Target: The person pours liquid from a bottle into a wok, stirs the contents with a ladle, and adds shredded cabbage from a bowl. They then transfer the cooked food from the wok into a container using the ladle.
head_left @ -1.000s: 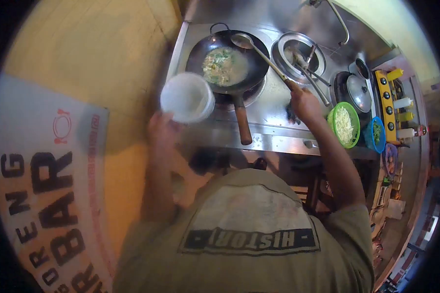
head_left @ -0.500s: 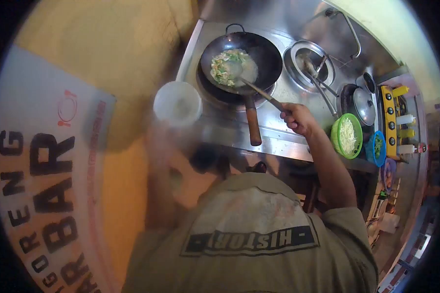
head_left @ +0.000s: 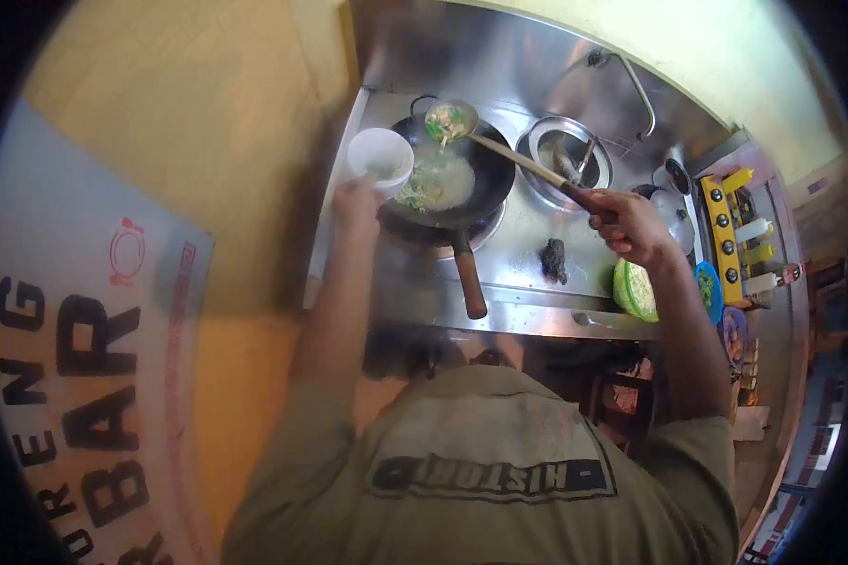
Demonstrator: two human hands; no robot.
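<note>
My left hand (head_left: 359,201) grips a white bowl (head_left: 380,155) at the left edge of a black wok (head_left: 492,179). Inside the wok lies pale broth (head_left: 454,181) with green and whitish pieces. My right hand (head_left: 631,224) is closed round the dark handle of a long ladle (head_left: 528,165). The ladle's scoop, filled with chopped food (head_left: 446,122), is raised over the wok's far side, to the right of the bowl. The wok's wooden handle (head_left: 469,278) points toward me, untouched.
Right of the wok is a metal burner ring (head_left: 605,169). A dark cloth-like lump (head_left: 554,261) lies on the steel counter (head_left: 523,299). Farther right are a green basket (head_left: 634,290), a blue basket (head_left: 709,288), a round lid (head_left: 671,218) and a yellow rack (head_left: 724,240) with bottles.
The white bowl has moved right and away from me to the wok's edge with my left hand. The ladle has risen out of the broth, carrying food. The wok appears slightly lower in view.
</note>
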